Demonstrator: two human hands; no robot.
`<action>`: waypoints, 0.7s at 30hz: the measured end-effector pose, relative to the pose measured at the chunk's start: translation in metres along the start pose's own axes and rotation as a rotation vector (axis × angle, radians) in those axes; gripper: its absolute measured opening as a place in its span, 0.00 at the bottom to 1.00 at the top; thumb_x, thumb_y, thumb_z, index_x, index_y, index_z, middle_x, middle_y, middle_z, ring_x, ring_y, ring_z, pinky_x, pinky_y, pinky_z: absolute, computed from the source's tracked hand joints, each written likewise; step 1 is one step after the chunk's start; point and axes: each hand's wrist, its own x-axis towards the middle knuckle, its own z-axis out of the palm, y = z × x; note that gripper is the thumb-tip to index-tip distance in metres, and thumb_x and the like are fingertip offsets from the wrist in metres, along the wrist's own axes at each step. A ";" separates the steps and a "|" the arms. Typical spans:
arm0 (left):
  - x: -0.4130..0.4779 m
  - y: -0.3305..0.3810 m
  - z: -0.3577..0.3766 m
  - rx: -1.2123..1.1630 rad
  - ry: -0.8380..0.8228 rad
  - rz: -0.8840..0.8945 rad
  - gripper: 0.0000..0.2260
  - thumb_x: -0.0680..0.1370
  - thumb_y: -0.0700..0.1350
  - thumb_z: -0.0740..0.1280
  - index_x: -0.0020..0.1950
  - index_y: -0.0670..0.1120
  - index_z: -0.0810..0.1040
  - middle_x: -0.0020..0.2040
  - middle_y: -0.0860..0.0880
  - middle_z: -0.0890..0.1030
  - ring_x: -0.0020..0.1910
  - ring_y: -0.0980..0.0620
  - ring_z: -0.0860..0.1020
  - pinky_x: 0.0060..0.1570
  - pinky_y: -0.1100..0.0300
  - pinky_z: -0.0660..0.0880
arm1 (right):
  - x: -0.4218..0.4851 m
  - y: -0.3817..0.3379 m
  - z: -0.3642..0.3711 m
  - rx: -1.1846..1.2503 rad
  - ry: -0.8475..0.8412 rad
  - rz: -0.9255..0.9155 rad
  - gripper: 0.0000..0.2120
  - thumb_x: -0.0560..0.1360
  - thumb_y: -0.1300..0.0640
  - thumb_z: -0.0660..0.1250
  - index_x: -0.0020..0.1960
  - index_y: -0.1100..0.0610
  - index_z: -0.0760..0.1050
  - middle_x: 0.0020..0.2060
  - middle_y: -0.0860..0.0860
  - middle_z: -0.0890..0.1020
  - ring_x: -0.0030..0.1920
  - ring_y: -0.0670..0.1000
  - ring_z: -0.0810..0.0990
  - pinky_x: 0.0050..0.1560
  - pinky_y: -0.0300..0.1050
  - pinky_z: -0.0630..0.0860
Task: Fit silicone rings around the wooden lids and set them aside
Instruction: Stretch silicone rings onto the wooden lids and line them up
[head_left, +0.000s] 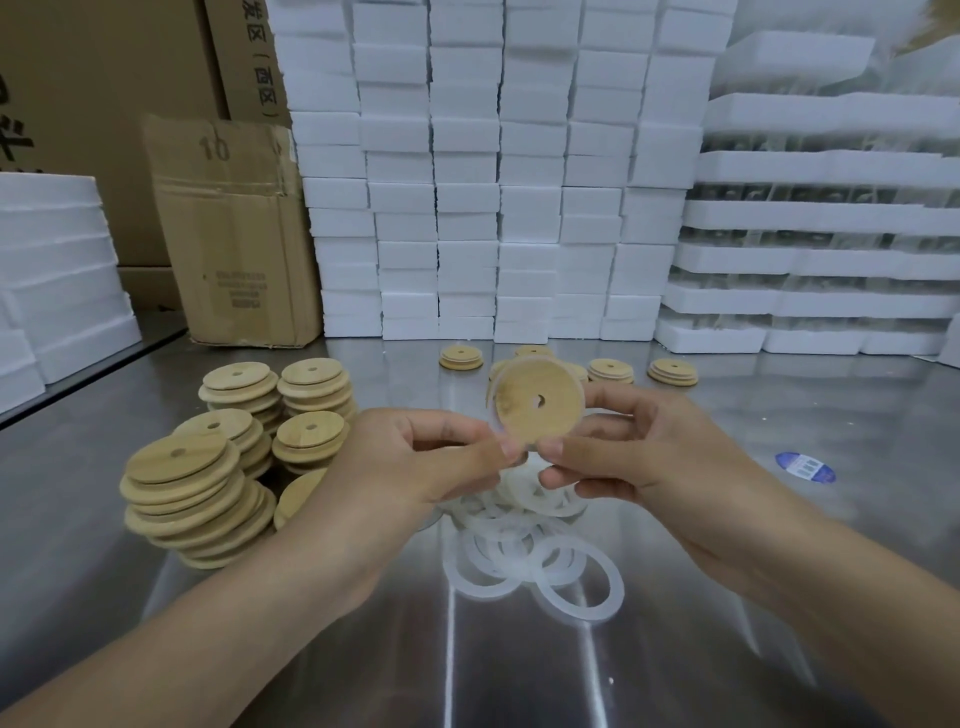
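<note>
Round, pale wooden lid (537, 402) with a small centre hole, held tilted on edge in the air above the middle of the shiny steel bench (779, 571), flat face toward the camera. Gripped at its right and lower rim by the right hand (639, 447), thumb in front, curled fingers behind. Partly wrapped by a translucent white silicone ring (493, 395), seated along the left rim by the look of it and seemingly not yet all the way round. Pinched at the lower-left rim between thumb and forefinger of the left hand (415, 457), other fingers curled underneath; unclear whether on the ring alone or on ring and wood together. Probably light, stiff and smooth, so best taken by the rim with fingertips rather than across the flat face. As for the ring, likely soft, stretchy and slightly grippy: best rolled on bit by bit, one hand steadying, with some risk of popping off the opposite side if pulled too hard. Directly below the hands, a loose heap of spare rings (524, 551); toward the left edge, leaning stacks of bare lids (208, 467), apt to slide if nudged; along the far edge, low stacks of seemingly finished lids (461, 357) before a wall of white foam blocks (467, 182).
</note>
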 end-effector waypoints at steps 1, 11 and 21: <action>0.000 -0.001 0.001 0.030 0.001 0.003 0.14 0.68 0.55 0.81 0.48 0.49 0.91 0.49 0.46 0.90 0.52 0.50 0.89 0.56 0.58 0.84 | 0.000 0.000 -0.001 0.001 -0.011 0.012 0.14 0.70 0.54 0.80 0.55 0.51 0.86 0.47 0.57 0.89 0.48 0.53 0.89 0.51 0.44 0.80; 0.002 -0.006 0.002 0.081 -0.104 -0.124 0.08 0.74 0.47 0.80 0.49 0.44 0.91 0.50 0.44 0.90 0.56 0.45 0.88 0.64 0.52 0.82 | 0.005 0.001 -0.009 -0.104 0.037 0.046 0.11 0.78 0.47 0.72 0.52 0.53 0.85 0.47 0.53 0.89 0.46 0.50 0.89 0.52 0.47 0.71; 0.005 -0.011 -0.004 -0.006 -0.028 -0.131 0.12 0.70 0.54 0.80 0.50 0.49 0.91 0.50 0.48 0.90 0.54 0.53 0.87 0.56 0.58 0.81 | 0.009 0.008 -0.015 -0.068 -0.082 0.037 0.12 0.75 0.46 0.73 0.56 0.50 0.86 0.52 0.52 0.89 0.49 0.51 0.88 0.51 0.45 0.75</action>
